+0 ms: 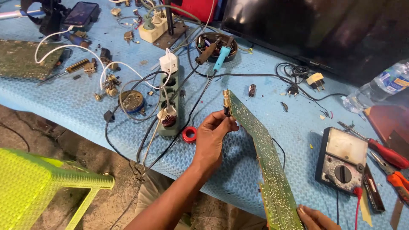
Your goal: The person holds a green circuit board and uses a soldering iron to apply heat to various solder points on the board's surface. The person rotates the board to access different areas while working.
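A long green circuit board (264, 157) is held tilted above the blue mat, solder side up. My left hand (211, 138) pinches its far end, next to a small metal connector block. At the bottom edge of the view my right hand (315, 218) grips the near end of the board; only the fingers show. A red ring of tape (189, 133) lies on the mat just left of my left hand.
A grey power strip (169, 102) with white chargers and tangled cables lies left of the board. A bowl with soldering irons (215, 46) stands behind, a dark screen (324, 30) at back right. A multimeter (343, 159), red-handled pliers (390, 155) and a plastic bottle (377, 87) are right. A yellow-green stool (38, 187) stands below left.
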